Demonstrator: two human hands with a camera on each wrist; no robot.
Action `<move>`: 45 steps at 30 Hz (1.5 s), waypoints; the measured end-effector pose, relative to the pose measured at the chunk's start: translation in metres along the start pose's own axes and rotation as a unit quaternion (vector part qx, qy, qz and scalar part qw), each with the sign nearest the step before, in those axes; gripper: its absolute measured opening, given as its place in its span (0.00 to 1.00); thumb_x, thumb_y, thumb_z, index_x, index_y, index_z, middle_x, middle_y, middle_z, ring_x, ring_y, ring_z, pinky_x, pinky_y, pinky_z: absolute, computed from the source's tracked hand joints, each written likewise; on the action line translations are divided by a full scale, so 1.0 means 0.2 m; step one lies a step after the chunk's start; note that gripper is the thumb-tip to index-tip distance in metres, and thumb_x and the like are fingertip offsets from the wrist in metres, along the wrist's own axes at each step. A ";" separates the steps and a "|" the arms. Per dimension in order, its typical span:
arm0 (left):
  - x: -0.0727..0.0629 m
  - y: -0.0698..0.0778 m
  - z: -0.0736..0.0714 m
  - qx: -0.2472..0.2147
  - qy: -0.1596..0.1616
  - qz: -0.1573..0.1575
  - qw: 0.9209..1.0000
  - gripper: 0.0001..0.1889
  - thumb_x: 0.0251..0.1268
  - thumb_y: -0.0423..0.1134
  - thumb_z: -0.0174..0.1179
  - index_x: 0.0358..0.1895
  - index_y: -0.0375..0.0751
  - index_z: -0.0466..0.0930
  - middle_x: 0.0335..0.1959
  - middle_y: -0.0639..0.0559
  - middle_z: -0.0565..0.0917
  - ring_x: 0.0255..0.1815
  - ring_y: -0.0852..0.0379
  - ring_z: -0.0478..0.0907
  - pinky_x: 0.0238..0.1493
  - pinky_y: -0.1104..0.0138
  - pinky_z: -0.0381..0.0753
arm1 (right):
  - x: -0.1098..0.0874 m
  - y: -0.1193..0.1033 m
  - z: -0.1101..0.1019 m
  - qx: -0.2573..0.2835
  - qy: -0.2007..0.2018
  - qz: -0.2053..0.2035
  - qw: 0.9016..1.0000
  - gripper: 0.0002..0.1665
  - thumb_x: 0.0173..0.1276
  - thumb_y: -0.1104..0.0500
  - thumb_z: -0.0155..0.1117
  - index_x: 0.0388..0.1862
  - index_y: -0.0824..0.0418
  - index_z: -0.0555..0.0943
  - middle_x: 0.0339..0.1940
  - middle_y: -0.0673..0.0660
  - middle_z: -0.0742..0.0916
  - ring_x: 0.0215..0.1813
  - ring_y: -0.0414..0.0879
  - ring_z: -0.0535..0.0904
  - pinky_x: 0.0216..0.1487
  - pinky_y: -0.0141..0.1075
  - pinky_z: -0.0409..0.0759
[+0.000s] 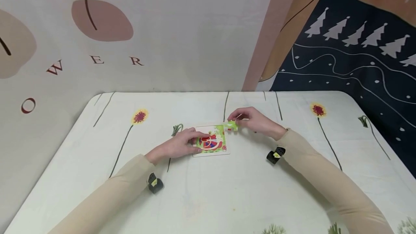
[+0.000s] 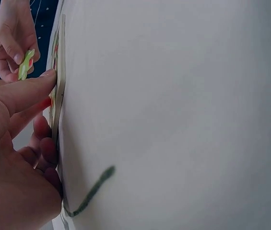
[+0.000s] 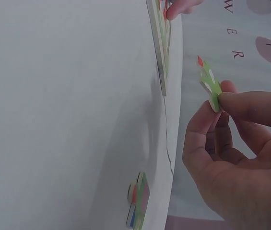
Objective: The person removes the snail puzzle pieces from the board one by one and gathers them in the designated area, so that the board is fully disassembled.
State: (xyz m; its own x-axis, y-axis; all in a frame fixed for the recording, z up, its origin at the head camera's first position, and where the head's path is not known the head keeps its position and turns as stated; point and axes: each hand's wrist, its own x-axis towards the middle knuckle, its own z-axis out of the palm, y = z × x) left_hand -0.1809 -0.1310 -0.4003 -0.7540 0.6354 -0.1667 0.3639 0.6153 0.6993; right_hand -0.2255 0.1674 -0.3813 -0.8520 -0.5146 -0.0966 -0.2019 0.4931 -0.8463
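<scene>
A flat jigsaw puzzle board (image 1: 210,153) with a pale border and a red, blue and green picture lies on the table. My left hand (image 1: 180,144) rests on its left part; the index finger reaches over the picture and the thumb (image 2: 34,88) touches the board near its edge. Above the board's upper right corner, my right hand (image 1: 253,121) pinches a green puzzle piece (image 3: 213,88) with a red tip between thumb and fingers. In the right wrist view the piece is tilted and apart from the board. The board's left side is partly hidden by my left hand.
More coloured puzzle pieces (image 3: 139,201) lie on the table below my right hand, mostly hidden in the head view. The white tablecloth (image 1: 208,190) has printed flowers. A pale printed curtain (image 1: 182,46) hangs behind the table's far edge.
</scene>
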 end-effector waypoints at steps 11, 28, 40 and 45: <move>0.00 0.00 0.00 0.006 0.003 0.003 1.000 0.27 0.65 0.39 0.65 0.68 0.45 0.75 0.44 0.49 0.76 0.43 0.56 0.67 0.44 0.66 0.67 | -0.05 0.04 -0.06 0.003 0.015 0.021 1.000 0.15 0.71 0.68 0.54 0.53 0.66 0.82 0.52 0.64 0.84 0.48 0.51 0.78 0.39 0.32 0.74; 0.00 0.00 0.00 0.013 0.000 -0.001 1.000 0.27 0.65 0.39 0.65 0.68 0.46 0.74 0.48 0.48 0.77 0.45 0.56 0.67 0.45 0.65 0.67 | -0.16 0.13 -0.17 -0.028 0.023 0.044 0.998 0.14 0.72 0.68 0.54 0.52 0.66 0.82 0.52 0.64 0.85 0.51 0.50 0.79 0.49 0.31 0.75; 0.00 0.00 0.00 0.022 -0.002 -0.002 1.000 0.27 0.65 0.39 0.65 0.69 0.47 0.74 0.49 0.48 0.77 0.47 0.55 0.67 0.46 0.65 0.67 | -0.24 0.15 -0.24 -0.060 0.033 0.066 0.995 0.14 0.72 0.68 0.55 0.53 0.64 0.82 0.54 0.63 0.85 0.53 0.52 0.79 0.49 0.35 0.75; 0.00 0.00 0.01 0.025 -0.003 0.000 1.000 0.28 0.66 0.40 0.64 0.69 0.47 0.73 0.50 0.48 0.77 0.48 0.55 0.67 0.47 0.64 0.67 | -0.27 0.17 -0.26 -0.077 0.042 0.060 0.994 0.14 0.71 0.69 0.56 0.52 0.66 0.83 0.52 0.64 0.85 0.51 0.51 0.78 0.49 0.31 0.75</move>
State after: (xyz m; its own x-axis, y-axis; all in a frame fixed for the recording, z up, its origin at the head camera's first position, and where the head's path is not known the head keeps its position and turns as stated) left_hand -0.1799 -0.1305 -0.4011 -0.7503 0.6387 -0.1708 0.3910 0.6371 0.6642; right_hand -0.2124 0.2481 -0.3770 -0.9107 -0.3876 -0.1426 -0.1622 0.6531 -0.7397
